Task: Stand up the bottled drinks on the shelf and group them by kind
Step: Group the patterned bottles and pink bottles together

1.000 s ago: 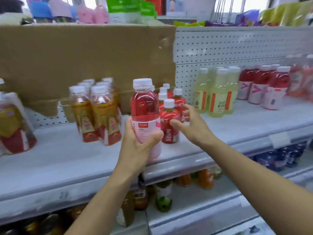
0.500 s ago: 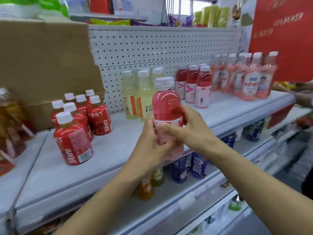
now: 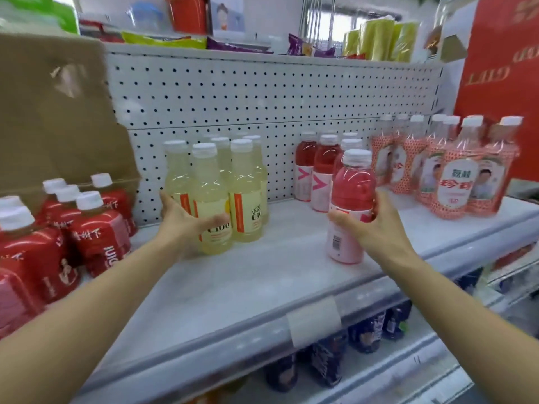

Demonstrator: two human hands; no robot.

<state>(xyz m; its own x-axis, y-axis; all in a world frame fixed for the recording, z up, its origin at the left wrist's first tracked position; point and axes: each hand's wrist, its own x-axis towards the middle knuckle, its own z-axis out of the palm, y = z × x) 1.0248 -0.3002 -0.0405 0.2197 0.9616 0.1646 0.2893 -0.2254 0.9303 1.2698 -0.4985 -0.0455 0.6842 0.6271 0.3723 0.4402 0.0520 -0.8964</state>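
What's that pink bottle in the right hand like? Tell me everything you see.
The pink bottle is clear plastic with a white cap, red-pink drink showing in its upper half and a pale pink label with a barcode round the lower half. It stands upright, base at the shelf, in front of matching bottles. The right hand grips its middle.

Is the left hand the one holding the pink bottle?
No, the right hand grips the pink bottle, while the left hand holds a yellow bottle.
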